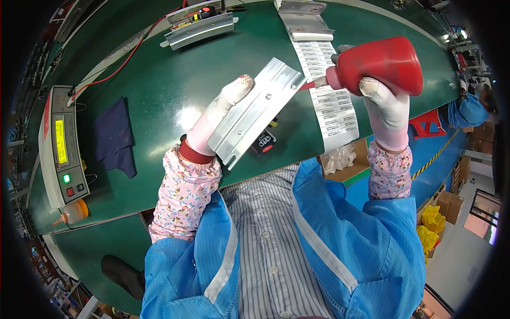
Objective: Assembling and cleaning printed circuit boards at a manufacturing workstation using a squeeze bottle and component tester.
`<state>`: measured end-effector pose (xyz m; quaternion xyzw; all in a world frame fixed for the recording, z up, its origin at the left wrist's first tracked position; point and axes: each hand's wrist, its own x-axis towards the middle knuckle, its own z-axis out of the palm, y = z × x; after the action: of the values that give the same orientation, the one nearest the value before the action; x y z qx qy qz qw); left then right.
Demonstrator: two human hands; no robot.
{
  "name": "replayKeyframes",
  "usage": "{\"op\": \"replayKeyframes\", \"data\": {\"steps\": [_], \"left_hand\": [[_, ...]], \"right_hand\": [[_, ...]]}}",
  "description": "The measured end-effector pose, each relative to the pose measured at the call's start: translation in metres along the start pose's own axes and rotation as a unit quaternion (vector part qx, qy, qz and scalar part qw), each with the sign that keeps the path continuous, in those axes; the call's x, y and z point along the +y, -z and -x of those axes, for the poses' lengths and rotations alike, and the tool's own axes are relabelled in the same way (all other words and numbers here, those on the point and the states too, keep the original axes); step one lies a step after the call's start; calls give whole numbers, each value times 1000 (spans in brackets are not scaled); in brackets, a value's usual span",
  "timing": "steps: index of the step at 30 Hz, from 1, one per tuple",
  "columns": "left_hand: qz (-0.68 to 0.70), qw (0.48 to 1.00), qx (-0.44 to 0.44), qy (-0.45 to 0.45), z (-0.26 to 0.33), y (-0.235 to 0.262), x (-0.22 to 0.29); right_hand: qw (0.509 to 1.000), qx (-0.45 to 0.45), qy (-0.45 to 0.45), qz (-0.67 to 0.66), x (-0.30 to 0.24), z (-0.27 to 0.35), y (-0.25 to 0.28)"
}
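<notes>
My left hand (220, 106), in a white glove, grips a long silver metal channel plate (260, 111) by its left side, tilted above the green table. A red squeeze bottle (385, 64) lies sideways in my gloved right hand (388, 109), whose fingers wrap round it. The bottle's narrow nozzle (320, 82) points left and its red tip meets the plate's upper right edge; whether it touches I cannot tell. Partly covered by the plate, a black and red round part (264, 142) rests on the table.
A strip of white printed labels (332, 106) runs down the table beside my right hand, with metal pieces (305, 22) at its far end. Another metal plate (202, 33) lies at the back. To the left are a dark blue cloth (115, 135) and a tester (61, 143) with a red lead.
</notes>
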<state>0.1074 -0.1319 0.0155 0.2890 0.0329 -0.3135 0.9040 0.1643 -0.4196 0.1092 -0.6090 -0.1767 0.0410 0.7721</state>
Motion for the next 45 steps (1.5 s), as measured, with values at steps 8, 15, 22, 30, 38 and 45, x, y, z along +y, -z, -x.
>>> {"op": "replayKeyframes", "data": {"steps": [8,15,22,30,38,45], "left_hand": [[-49,995,80,-46,0,-10,-8],[-124,984,91,-88,1,-15,-4],[-16,977,102,-188,-10,-48,-6],[-325,878,297,-187,-3,-24,-12],[-591,732,338,-21,34,-32,31],[-775,350,431,-303,-19,-2,106]], "right_hand": [[999,26,21,-1,0,0,2],[989,142,-34,-27,19,-25,47],[955,175,-220,94,-16,-20,208],[644,104,-334,680,-40,1,244],[641,82,83,759,-10,-21,173],[920,-37,11,390,55,-95,-57]]}}
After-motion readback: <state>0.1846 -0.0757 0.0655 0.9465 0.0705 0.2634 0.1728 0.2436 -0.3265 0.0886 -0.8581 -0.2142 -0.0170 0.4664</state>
